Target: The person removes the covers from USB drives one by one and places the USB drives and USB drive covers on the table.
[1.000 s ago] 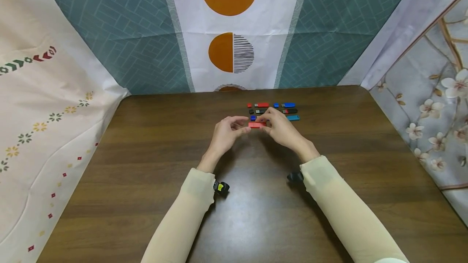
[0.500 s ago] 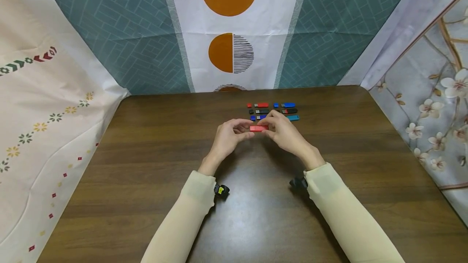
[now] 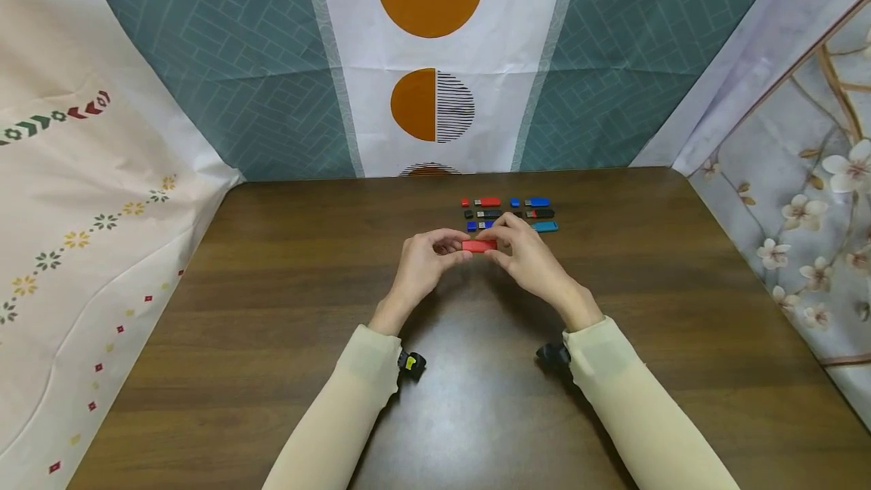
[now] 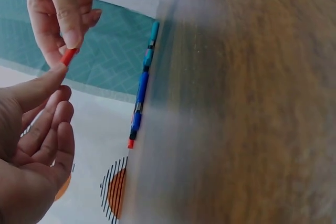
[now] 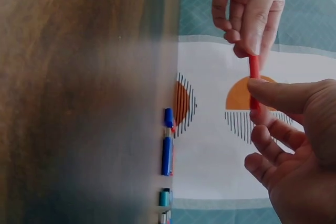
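Observation:
A red USB flash drive (image 3: pixel 479 246) is held level between both hands, above the table. In the head view my left hand (image 3: pixel 423 262) pinches its left end between thumb and fingers. From the other side my right hand (image 3: pixel 531 257) pinches the right end. The right wrist view shows the red drive (image 5: pixel 254 69) spanning both thumbs; the fingertips hide its ends, so I cannot tell whether its cap is on. Just behind the hands lies a blue flash drive (image 3: pixel 486 225) with its blue cap (image 3: pixel 472 226) apart on its left.
Several uncapped drives lie in rows towards the table's far edge: a red drive (image 3: pixel 488 203), a blue drive (image 3: pixel 537 203), a black drive (image 3: pixel 488 214) and a teal drive (image 3: pixel 545 226). Small caps lie beside them. A patterned cloth (image 3: pixel 435 104) hangs behind the brown table (image 3: pixel 306 286).
Both hands have drawn slightly nearer the wearer with the red flash drive, and keep their pinch on it. The head view has tilted up a little. The drives on the table lie unmoved.

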Tool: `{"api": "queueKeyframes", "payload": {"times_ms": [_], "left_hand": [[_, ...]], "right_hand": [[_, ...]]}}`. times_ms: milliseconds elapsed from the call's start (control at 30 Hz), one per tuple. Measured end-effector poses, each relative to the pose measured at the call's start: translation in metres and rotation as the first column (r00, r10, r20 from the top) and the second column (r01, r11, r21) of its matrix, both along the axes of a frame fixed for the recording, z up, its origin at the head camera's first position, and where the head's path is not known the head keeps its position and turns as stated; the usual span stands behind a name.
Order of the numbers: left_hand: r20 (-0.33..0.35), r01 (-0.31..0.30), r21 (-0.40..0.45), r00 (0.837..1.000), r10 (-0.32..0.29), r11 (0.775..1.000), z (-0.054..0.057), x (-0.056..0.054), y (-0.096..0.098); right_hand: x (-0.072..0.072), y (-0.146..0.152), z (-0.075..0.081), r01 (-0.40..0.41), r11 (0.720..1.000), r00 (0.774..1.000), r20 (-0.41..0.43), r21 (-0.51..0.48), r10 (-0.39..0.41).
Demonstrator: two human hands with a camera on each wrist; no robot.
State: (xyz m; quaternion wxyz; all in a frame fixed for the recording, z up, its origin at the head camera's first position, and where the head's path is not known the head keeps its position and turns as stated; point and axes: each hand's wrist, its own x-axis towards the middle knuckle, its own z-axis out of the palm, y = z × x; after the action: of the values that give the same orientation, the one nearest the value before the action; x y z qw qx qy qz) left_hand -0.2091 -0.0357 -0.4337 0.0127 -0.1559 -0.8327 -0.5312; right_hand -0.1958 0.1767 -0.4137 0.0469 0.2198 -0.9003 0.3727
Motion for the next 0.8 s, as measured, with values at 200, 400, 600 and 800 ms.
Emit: {"api": "queueKeyframes", "payload": {"times_ms": [200, 400, 600, 800], "left_hand": [[-0.011, -0.014, 0.017, 1.000, 0.014, 1.000, -0.0003, 0.0005, 0.0007], [-0.013, 0.002, 0.018, 1.000, -0.002, 1.000, -0.0017, -0.0006, 0.0006], [-0.018, 0.026, 0.034, 1.000, -0.025, 0.999, -0.0008, -0.0014, -0.0017], [-0.039, 0.056, 0.049, 0.998, -0.054, 0.997, 0.0008, -0.0032, -0.0046]], "right_hand": [[0.0018, -0.0008, -0.0045, 0.030, 0.998, 1.000, -0.009, -0.061, -0.030], [0.0022, -0.0004, -0.0057, 0.042, 0.995, 0.999, -0.022, -0.088, -0.045], [0.0015, 0.0031, -0.0080, 0.014, 0.992, 0.999, -0.044, -0.127, -0.020], [0.0004, 0.0054, -0.0079, 0.006, 0.988, 0.998, -0.058, -0.156, -0.015]]}}
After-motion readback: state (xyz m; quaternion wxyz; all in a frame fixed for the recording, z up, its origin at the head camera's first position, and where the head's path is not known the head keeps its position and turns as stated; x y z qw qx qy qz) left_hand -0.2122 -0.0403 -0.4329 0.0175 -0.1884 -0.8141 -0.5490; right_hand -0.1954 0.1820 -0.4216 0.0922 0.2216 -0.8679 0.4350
